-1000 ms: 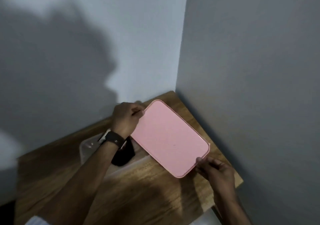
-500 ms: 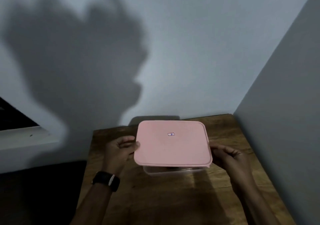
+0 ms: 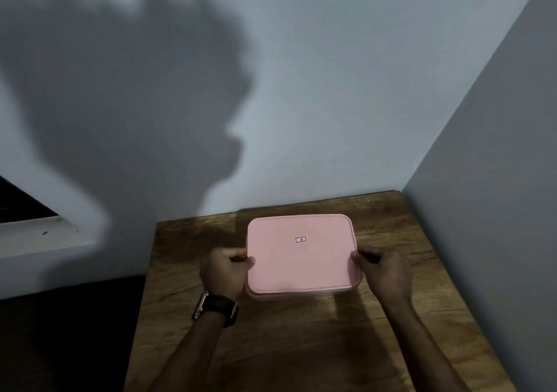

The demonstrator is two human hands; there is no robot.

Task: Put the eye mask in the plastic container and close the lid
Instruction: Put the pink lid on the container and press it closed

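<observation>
A pink rectangular lid (image 3: 303, 256) with a small sticker at its middle lies flat over the plastic container (image 3: 304, 296), of which only a thin strip shows under the lid's front edge. My left hand (image 3: 225, 271), with a dark watch on its wrist, grips the lid's left edge. My right hand (image 3: 382, 271) grips the lid's right edge. The eye mask is hidden from view.
The container stands on a small wooden table (image 3: 271, 346) pushed into a corner, with a wall behind and a wall (image 3: 497, 211) close on the right. A white ledge (image 3: 45, 238) and a dark floor area lie to the left.
The lid, held tilted beside the open container with the black mask in it, has been brought over the container and lowered flat onto it. Both hands stayed on its edges.
</observation>
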